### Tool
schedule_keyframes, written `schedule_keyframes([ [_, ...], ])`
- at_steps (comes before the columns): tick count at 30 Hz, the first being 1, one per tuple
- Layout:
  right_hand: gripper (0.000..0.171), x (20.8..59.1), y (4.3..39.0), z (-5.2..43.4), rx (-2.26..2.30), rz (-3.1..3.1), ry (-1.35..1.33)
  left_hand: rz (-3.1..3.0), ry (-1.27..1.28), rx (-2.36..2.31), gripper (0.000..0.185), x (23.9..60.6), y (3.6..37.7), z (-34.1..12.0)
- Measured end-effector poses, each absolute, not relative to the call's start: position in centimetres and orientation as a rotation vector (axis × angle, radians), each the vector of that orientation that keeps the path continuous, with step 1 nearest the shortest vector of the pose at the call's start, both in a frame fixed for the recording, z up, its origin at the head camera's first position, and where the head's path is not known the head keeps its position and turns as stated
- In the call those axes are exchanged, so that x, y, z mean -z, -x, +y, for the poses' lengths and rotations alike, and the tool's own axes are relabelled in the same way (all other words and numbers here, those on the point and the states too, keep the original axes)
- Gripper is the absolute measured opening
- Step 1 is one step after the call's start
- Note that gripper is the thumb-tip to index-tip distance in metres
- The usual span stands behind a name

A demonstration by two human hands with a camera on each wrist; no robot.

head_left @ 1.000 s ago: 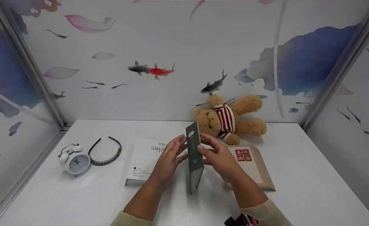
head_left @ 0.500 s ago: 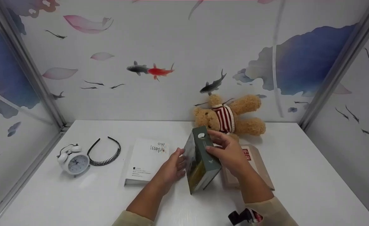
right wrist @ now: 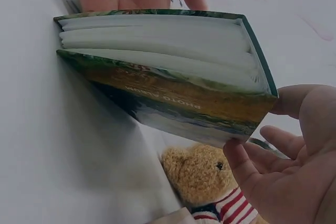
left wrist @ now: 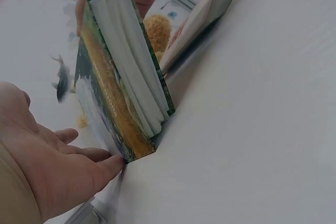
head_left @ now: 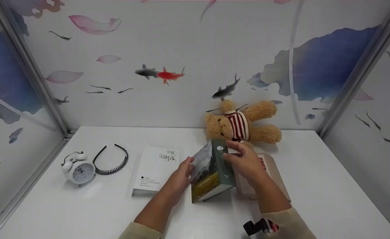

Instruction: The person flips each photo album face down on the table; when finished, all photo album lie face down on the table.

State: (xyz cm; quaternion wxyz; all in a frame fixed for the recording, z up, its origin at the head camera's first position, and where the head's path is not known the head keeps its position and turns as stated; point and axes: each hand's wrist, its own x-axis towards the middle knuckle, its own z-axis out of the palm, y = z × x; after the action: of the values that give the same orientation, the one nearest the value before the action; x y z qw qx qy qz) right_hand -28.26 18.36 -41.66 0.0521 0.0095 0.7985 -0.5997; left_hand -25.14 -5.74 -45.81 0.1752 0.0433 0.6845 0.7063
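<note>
While the green photo album (head_left: 211,172) leans over on its lower edge near the middle of the bench (head_left: 331,199), both hands are on it. The left hand (head_left: 178,181), at about nine o'clock of the album, rests straight fingers against the landscape cover — a released grip, propping rather than clasping. The right hand (head_left: 246,162), at about two o'clock, curls fingers and thumb over the spine's top, grasping the album. From the wrist views the pages show white and shut, and the album is tilted, not flat.

As a judgement: the album is partway between standing and lying — not yet settled flat or onto either neighbour.

At nine o'clock of the album lies a white book (head_left: 153,169), flat. At three o'clock, partly under the right hand, lies a tan book (head_left: 274,181) with a red label. No box, tray or other container shows, so nothing is held inside anything.

Further left sit a black headband (head_left: 112,161) and a white alarm clock (head_left: 78,169). At twelve o'clock, against the back wall, lies a teddy bear (head_left: 243,124) in a striped jumper.
</note>
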Motion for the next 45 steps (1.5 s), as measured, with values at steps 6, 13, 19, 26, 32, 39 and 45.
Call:
schedule_keyframes([
  [6,0.052,42.7,29.0,19.1,1.733,2.440,-0.109,1.960,-0.120,-2.001,0.076,45.9,25.3,-5.7],
  [13,0.056,43.5,29.3,19.2,1.705,2.383,-0.144,2.000,-0.059,-1.977,0.076,46.0,25.4,-5.7],
  [19,0.064,44.2,29.5,19.3,1.716,2.313,-0.120,2.006,-0.029,-1.985,0.077,45.7,25.3,-5.7],
  [26,0.070,44.3,29.0,18.7,1.649,2.310,-0.021,2.009,-0.042,-2.014,0.073,45.6,25.4,-5.8],
  [32,0.067,44.2,28.7,18.3,1.637,2.304,-0.029,2.002,-0.062,-2.061,0.070,45.7,25.5,-5.8],
  [39,0.066,43.8,28.6,17.9,1.605,2.321,-0.030,1.973,-0.094,-2.104,0.068,45.8,25.6,-5.8],
  [45,0.066,43.3,28.4,17.4,1.606,2.382,-0.039,1.958,-0.115,-2.125,0.066,45.6,25.7,-6.1],
])
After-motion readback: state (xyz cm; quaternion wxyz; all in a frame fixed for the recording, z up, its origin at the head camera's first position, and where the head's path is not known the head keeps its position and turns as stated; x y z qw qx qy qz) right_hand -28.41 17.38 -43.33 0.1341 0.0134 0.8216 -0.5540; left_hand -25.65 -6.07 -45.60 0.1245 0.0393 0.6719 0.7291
